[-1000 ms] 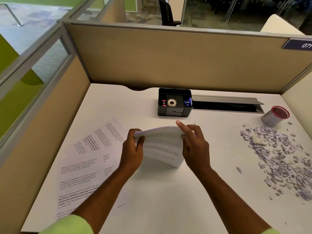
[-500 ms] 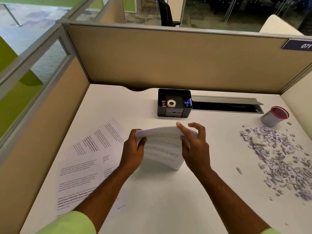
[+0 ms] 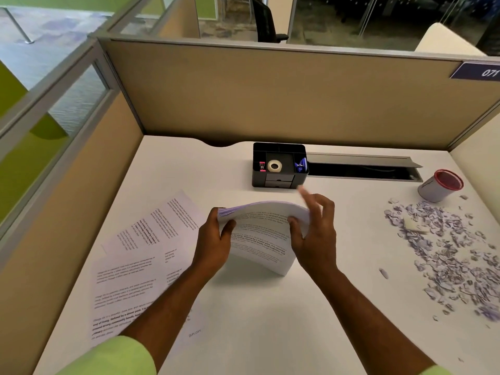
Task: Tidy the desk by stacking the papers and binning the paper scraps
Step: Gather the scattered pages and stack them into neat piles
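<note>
Hard to see: right hand (image 3: 315,234) forefinger is motion-blurred; print on the sheets is unreadable.
Left hand (image 3: 213,240): grips the paper stack (image 3: 261,236) at its left edge, thumb on the front.
Right hand: thumb pressed on the stack's front, other fingers raised loose above its top edge.
Stack: standing on edge at desk (image 3: 270,320) centre, top bowed.
Loose sheets (image 3: 140,255): at least two, flat, left.
Scraps (image 3: 454,255): countless, scattered right, near one red-rimmed cup (image 3: 439,185).
Organiser (image 3: 280,165): one, black, behind the stack.
Room: tan cubicle partitions.
</note>
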### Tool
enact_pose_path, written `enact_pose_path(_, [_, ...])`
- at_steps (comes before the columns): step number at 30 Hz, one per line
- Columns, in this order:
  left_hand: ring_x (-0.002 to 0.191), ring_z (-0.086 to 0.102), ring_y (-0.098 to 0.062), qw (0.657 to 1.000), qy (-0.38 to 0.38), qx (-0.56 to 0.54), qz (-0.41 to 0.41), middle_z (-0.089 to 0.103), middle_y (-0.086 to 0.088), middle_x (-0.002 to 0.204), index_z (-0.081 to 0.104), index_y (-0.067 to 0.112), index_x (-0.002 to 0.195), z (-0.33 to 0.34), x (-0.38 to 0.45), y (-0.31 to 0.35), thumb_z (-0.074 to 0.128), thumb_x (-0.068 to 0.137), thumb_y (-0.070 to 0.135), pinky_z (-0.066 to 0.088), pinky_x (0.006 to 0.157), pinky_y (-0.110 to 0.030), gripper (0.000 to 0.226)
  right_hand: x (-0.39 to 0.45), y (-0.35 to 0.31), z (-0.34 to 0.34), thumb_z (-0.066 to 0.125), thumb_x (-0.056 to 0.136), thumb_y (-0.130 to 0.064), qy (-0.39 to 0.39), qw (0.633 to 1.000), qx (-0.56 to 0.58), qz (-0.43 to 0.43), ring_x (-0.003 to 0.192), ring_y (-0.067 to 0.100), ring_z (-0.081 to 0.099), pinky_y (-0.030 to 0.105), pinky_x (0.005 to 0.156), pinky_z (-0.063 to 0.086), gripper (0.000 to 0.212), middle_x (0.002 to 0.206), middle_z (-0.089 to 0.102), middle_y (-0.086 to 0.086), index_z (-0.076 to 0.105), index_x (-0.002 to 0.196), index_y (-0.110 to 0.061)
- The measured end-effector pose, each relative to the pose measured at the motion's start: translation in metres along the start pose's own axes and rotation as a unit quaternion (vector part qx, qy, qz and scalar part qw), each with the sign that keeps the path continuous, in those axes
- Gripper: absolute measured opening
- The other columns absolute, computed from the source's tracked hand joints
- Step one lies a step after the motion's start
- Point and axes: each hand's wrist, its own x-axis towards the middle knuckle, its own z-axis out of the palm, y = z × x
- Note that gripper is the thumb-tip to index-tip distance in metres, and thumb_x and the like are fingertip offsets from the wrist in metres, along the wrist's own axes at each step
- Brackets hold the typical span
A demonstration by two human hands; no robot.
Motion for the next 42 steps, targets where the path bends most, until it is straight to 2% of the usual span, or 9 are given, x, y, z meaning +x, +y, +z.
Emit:
enact_pose_path(2, [0.091, 0.058, -0.001, 1.000, -0.001, -0.001, -0.004, 0.059, 0.013, 0.100, 0.050, 0.025, 0.115, 0.000, 0.000, 0.000, 0.052, 0.100, 0.016, 0.047, 0.063, -0.003, 0.018, -0.003, 0.001, 0.001, 0.079, 0.088, -0.013, 0.007, 0.981, 0.145, 0.126, 0.107, 0.007, 0.062, 0.020, 0.080, 0.059, 0.083, 0.135, 0.053, -0.002, 0.033, 0.152, -0.039])
enact_pose_path(5, [0.093, 0.060, 0.000, 1.000, 0.005, 0.007, 0.017, 0.059, 0.021, 0.101, 0.054, 0.023, 0.115, 0.003, 0.001, 0.001, 0.050, 0.101, 0.013, 0.049, 0.068, -0.009, 0.019, -0.007, 0.010, 0.012, 0.073, 0.094, -0.015, -0.044, 0.937, 0.235, 0.256, 0.103, 0.024, 0.071, 0.036, 0.080, 0.062, 0.041, 0.119, 0.070, -0.004, 0.062, 0.125, -0.037])
enact_pose_path(7, [0.099, 0.058, 0.005, 0.999, 0.029, -0.003, 0.045, 0.059, 0.024, 0.105, 0.056, 0.019, 0.120, 0.005, -0.001, 0.005, 0.049, 0.101, 0.012, 0.047, 0.076, -0.010, 0.022, -0.007, 0.005, 0.017, 0.068, 0.096, -0.012, -0.036, 0.937, 0.220, 0.268, 0.101, 0.022, 0.070, 0.041, 0.084, 0.060, 0.022, 0.106, 0.074, -0.004, 0.069, 0.113, -0.028])
enact_pose_path(13, [0.101, 0.056, 0.008, 0.993, 0.064, -0.082, 0.054, 0.055, 0.019, 0.107, 0.044, 0.017, 0.125, 0.011, -0.021, 0.018, 0.048, 0.101, 0.015, 0.046, 0.077, -0.004, 0.025, 0.004, -0.011, 0.005, 0.063, 0.099, -0.007, -0.004, 0.961, 0.207, 0.183, 0.094, -0.006, 0.062, 0.012, 0.075, 0.053, 0.026, 0.106, 0.065, -0.014, 0.061, 0.125, -0.011])
enact_pose_path(22, [0.102, 0.054, 0.012, 0.996, 0.047, -0.078, -0.001, 0.047, 0.029, 0.106, 0.034, 0.040, 0.115, 0.030, -0.039, 0.009, 0.046, 0.102, 0.016, 0.050, 0.069, -0.007, 0.030, -0.033, 0.002, 0.030, 0.057, 0.101, -0.006, -0.026, 0.936, 0.221, 0.273, 0.099, 0.005, 0.068, 0.018, 0.077, 0.058, 0.028, 0.107, 0.070, -0.007, 0.062, 0.127, -0.016])
enact_pose_path(25, [0.102, 0.057, -0.004, 0.997, 0.021, -0.067, -0.033, 0.047, 0.025, 0.105, 0.032, 0.040, 0.116, 0.031, -0.039, -0.003, 0.046, 0.102, 0.015, 0.051, 0.063, -0.009, 0.031, -0.041, 0.010, 0.035, 0.057, 0.102, -0.006, -0.084, 0.932, 0.202, 0.289, 0.106, 0.019, 0.069, 0.017, 0.076, 0.056, 0.024, 0.108, 0.070, -0.005, 0.062, 0.122, -0.018])
enact_pose_path(32, [0.102, 0.056, -0.002, 0.996, 0.016, -0.075, -0.044, 0.050, 0.023, 0.108, 0.034, 0.054, 0.110, 0.024, -0.034, -0.009, 0.050, 0.100, 0.020, 0.053, 0.068, -0.011, 0.039, -0.022, -0.013, 0.008, 0.070, 0.094, -0.008, 0.029, 0.986, 0.119, 0.114, 0.115, -0.008, 0.055, 0.006, 0.077, 0.053, 0.078, 0.143, 0.048, 0.000, 0.028, 0.147, -0.047])
enact_pose_path(37, [0.106, 0.056, -0.005, 0.996, 0.010, -0.072, -0.042, 0.052, 0.020, 0.110, 0.036, 0.052, 0.111, 0.025, -0.036, -0.016, 0.052, 0.099, 0.018, 0.053, 0.071, -0.010, 0.039, -0.010, -0.013, 0.002, 0.078, 0.086, -0.006, -0.042, 0.996, -0.079, -0.020, 0.097, 0.030, 0.066, 0.040, 0.065, 0.066, 0.069, 0.146, 0.040, 0.015, 0.054, 0.147, -0.028])
enact_pose_path(42, [0.101, 0.057, -0.002, 0.996, 0.012, -0.076, -0.046, 0.052, 0.021, 0.108, 0.034, 0.054, 0.109, 0.022, -0.035, -0.015, 0.053, 0.098, 0.017, 0.052, 0.072, -0.008, 0.043, -0.011, -0.011, 0.001, 0.078, 0.084, -0.001, -0.045, 0.993, -0.106, -0.037, 0.097, 0.028, 0.066, 0.040, 0.063, 0.065, 0.076, 0.146, 0.039, 0.014, 0.051, 0.149, -0.032])
